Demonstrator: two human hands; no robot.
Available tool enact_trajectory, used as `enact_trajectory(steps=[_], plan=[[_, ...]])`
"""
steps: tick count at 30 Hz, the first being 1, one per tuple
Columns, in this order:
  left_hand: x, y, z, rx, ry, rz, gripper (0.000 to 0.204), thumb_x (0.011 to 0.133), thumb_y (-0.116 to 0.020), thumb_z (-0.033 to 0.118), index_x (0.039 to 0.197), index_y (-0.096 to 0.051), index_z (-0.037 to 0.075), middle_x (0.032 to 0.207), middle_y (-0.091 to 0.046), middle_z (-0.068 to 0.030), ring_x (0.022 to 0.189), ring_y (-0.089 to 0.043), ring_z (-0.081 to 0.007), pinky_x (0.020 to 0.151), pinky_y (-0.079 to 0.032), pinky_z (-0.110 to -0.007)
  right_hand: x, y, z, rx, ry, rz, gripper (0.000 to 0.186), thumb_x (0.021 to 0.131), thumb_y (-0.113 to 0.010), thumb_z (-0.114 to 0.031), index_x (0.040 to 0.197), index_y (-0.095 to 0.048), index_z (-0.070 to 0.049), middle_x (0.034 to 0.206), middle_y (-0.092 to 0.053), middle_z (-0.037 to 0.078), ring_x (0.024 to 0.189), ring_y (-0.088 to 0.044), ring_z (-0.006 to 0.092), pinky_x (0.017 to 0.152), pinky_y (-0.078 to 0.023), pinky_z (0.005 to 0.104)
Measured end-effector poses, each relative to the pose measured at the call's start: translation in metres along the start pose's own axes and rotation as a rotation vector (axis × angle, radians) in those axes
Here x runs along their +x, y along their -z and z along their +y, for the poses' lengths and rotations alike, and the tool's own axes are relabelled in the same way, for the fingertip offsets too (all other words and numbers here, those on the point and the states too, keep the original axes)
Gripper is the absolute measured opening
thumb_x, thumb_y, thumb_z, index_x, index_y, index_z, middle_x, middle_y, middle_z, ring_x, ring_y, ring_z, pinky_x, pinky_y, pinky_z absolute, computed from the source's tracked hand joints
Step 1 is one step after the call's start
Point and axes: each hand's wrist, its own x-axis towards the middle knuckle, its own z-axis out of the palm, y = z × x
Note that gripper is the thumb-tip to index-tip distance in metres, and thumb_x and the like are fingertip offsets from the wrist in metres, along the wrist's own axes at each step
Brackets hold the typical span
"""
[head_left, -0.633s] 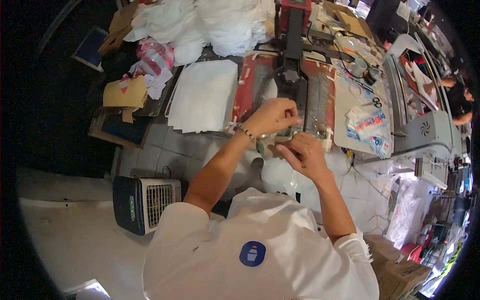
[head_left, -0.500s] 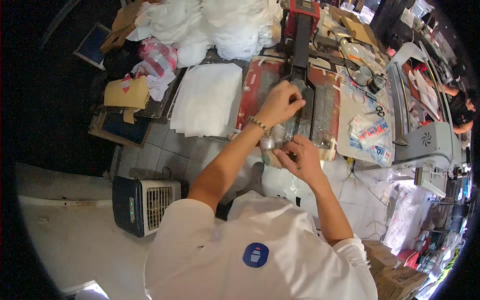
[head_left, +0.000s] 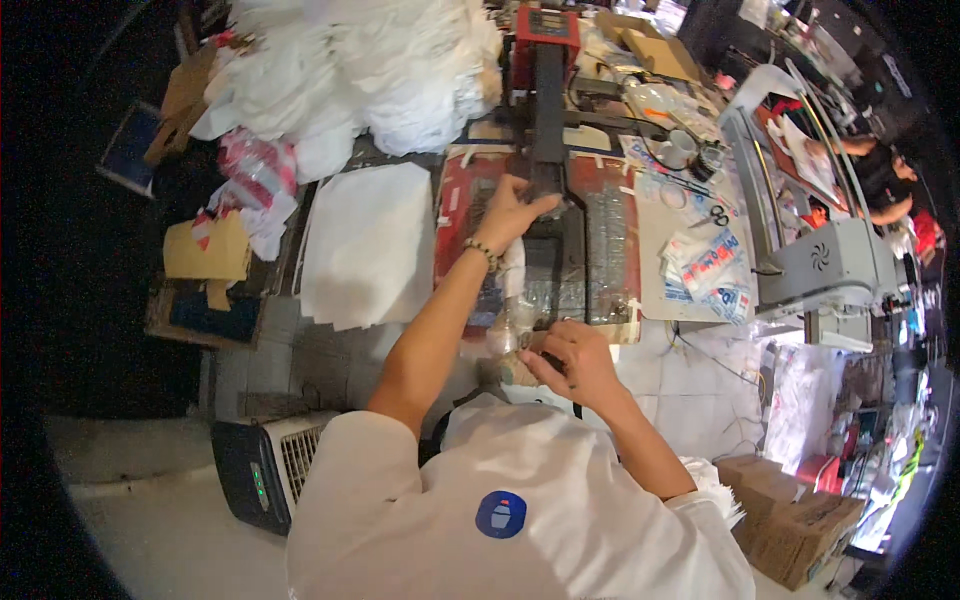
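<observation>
My left hand (head_left: pixel 510 212) is up on the black lever arm (head_left: pixel 547 120) of the press, grip wrapped around its lower end, right over the red platen (head_left: pixel 612 240) on the bench (head_left: pixel 690 300). My right hand (head_left: pixel 572 358) sits nearer my chest at the bench edge, fingers pinched together on a small clear-wrapped piece (head_left: pixel 520 345) that pokes out to the left of my grip. A stack of white sheets (head_left: pixel 368 245) lies just left of the press, scissors (head_left: pixel 716 215) off to the right.
</observation>
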Motion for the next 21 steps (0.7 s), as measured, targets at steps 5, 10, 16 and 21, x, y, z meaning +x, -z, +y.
enact_trajectory(steps=[5,10,16,21], plan=[[-0.001,0.002,0.006,0.013,-0.017,0.016,0.074,0.071,-0.082,0.045,0.116,-0.049,-0.004,0.111,-0.060,-0.0206,0.101,-0.059,-0.0278,0.088,-0.047,-0.037,0.001,0.000,0.004,-0.001,0.032,0.021,0.016,0.076,-0.076,-0.017,0.069,-0.067,-0.005,0.060,-0.053,0.008,0.055,-0.054,0.0255,0.051,-0.042,0.0373],[-0.010,0.001,0.026,-0.002,0.047,-0.045,0.069,0.077,-0.079,0.044,0.116,-0.047,-0.004,0.111,-0.059,-0.0203,0.101,-0.058,-0.0255,0.087,-0.047,-0.036,-0.002,0.005,0.003,0.030,-0.057,-0.035,0.023,0.081,-0.070,-0.024,0.070,-0.064,-0.004,0.063,-0.051,0.011,0.062,-0.055,0.0311,0.058,-0.044,0.0426],[-0.013,-0.001,0.026,0.017,0.059,-0.035,0.066,0.077,-0.080,0.040,0.115,-0.048,-0.003,0.104,-0.058,-0.0151,0.090,-0.056,-0.0195,0.079,-0.047,-0.032,-0.006,0.003,0.004,0.039,-0.048,-0.019,0.024,0.082,-0.069,-0.025,0.070,-0.063,-0.004,0.066,-0.053,0.011,0.064,-0.056,0.0309,0.058,-0.045,0.0420],[-0.017,0.001,0.032,-0.019,0.090,-0.030,0.064,0.077,-0.080,0.039,0.113,-0.048,-0.002,0.100,-0.057,-0.0114,0.087,-0.054,-0.0166,0.077,-0.046,-0.030,-0.004,0.004,0.003,0.058,-0.047,-0.019,0.025,0.083,-0.069,-0.025,0.071,-0.063,-0.004,0.068,-0.054,0.012,0.065,-0.057,0.0315,0.059,-0.046,0.0421]])
